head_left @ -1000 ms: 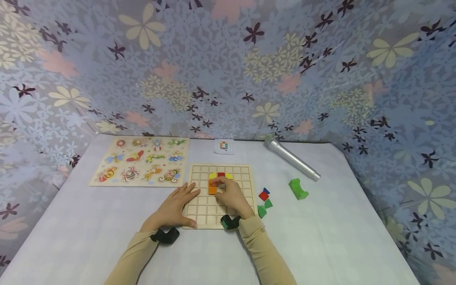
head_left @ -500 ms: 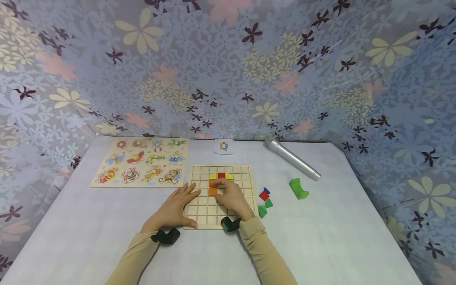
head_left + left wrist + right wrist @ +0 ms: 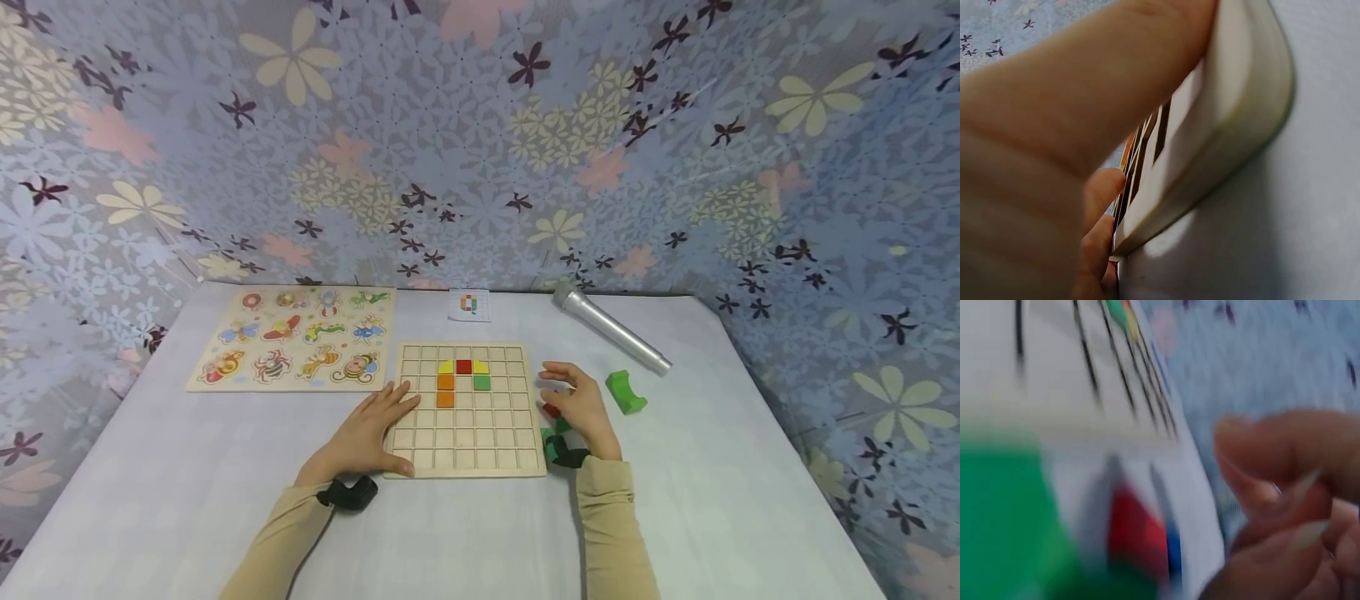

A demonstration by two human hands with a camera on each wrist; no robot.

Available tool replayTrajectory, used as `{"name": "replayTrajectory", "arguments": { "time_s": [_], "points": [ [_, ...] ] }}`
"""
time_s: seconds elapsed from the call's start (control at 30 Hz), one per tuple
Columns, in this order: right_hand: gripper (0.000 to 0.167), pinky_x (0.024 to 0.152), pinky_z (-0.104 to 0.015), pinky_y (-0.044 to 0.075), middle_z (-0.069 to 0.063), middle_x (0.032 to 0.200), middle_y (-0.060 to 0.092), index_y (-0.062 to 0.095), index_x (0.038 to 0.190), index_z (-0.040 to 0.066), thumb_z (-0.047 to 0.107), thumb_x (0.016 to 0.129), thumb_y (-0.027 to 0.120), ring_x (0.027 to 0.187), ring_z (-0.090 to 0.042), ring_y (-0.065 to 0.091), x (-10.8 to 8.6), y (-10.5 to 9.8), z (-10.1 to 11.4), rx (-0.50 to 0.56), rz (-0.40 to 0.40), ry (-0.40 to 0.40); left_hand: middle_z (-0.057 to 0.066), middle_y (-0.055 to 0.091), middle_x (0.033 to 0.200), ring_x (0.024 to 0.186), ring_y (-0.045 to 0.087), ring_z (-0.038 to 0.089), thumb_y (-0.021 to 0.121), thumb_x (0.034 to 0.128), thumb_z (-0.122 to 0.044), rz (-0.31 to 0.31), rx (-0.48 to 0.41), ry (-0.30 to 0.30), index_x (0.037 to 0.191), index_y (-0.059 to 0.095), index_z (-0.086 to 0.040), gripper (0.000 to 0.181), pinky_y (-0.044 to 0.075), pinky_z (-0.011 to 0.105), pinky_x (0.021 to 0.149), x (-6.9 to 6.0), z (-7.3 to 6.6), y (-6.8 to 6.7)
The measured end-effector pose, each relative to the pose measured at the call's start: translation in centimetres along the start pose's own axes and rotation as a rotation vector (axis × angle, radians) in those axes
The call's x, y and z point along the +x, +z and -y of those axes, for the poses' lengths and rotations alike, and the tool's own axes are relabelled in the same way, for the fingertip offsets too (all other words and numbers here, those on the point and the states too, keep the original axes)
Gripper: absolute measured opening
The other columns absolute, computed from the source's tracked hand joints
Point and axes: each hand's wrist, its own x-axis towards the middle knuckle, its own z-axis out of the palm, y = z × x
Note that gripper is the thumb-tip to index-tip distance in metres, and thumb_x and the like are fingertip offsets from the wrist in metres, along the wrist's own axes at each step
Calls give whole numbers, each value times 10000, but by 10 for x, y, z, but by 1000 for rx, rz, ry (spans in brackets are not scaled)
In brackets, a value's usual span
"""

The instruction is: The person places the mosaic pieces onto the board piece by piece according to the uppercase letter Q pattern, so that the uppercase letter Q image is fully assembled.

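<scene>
My left hand [image 3: 365,433] rests spread on the left edge of a wooden grid board [image 3: 465,462]. In the grid sit a red square [image 3: 464,367] between two yellow pieces [image 3: 447,367], two orange squares [image 3: 446,399] stacked below at the left, and a green square [image 3: 482,382] at the right. Just right of the board my right hand [image 3: 583,408] hovers with loosely bent fingers and nothing visible between them. Under and beside it lie a loose red piece [image 3: 551,410], green pieces [image 3: 562,426], and a blue piece [image 3: 1174,553], hidden in the head view.
Behind the board lies a small pattern card [image 3: 469,306]. A wooden insect picture puzzle [image 3: 292,339] is at the back left. A silver microphone [image 3: 612,327] and a light green curved block [image 3: 626,392] lie to the right. A flowered cloth [image 3: 480,167] hangs behind the table.
My right hand has left the grid and moved right to the loose pieces. The green square in the grid, earlier covered by that hand, now shows. My left hand stays put.
</scene>
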Motion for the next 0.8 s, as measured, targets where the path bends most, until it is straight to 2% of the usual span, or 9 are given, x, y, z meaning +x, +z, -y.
{"name": "replayTrajectory", "arguments": {
  "time_s": [0.1,0.17,0.23,0.3,0.37,0.53,0.67,0.8],
  "points": [
    [478,932,-301,448,-179,1304,615,535,1345,66,50,883,654,1198,-255,546,-5,-21,-15,-33,42,35,146,215,1612,1493,146,400,840,607,-531,-2,-7,0,1491,377,-105,1084,138,564,1209,0,-1,-1],
    [495,867,-269,471,-198,1324,597,524,1352,55,33,874,655,1097,-240,586,-8,-32,-22,-42,80,45,147,215,1612,1492,145,402,842,606,-529,-1,-11,-4,1490,378,-104,1085,137,563,1209,0,-1,-1],
    [510,697,-186,445,-193,1335,592,528,1350,65,13,860,661,853,-141,583,-10,-38,-24,-47,96,64,149,214,1612,1492,144,404,841,603,-535,1,-9,-7,1490,378,-104,1089,138,565,1208,0,-1,-1],
    [522,577,-167,412,-202,1337,588,534,1344,61,-14,844,662,653,-71,475,-10,-39,-25,-53,98,59,149,210,1613,1493,139,403,842,600,-539,5,-12,-11,1491,377,-105,1095,135,563,1210,0,-1,-1],
    [527,513,-171,365,-196,1342,588,547,1334,64,-34,829,659,557,-63,372,-9,-36,-27,-66,91,49,147,203,1615,1495,132,401,842,596,-544,11,-16,-14,1494,373,-109,1102,130,561,1212,0,-1,-1],
    [540,484,-160,326,-185,1348,587,564,1320,57,-79,801,625,523,-55,334,-6,-28,-26,-81,135,-20,137,197,1619,1498,125,397,841,594,-549,16,-20,-22,1498,366,-118,1109,124,564,1212,0,0,-1],
    [534,485,-150,307,-201,1282,623,560,1324,46,-86,809,614,516,-41,320,-5,-24,-24,-56,182,-54,131,202,1619,1499,125,394,842,601,-540,18,-27,-31,1497,369,-120,1097,121,564,1211,0,-1,-1],
    [524,487,-153,306,-220,1199,646,557,1323,31,-64,816,648,527,-28,333,-5,-23,-22,-57,146,-51,137,207,1617,1498,127,396,847,604,-525,20,-35,-32,1494,374,-115,1089,122,563,1211,-1,-3,-3]
  ]
}}
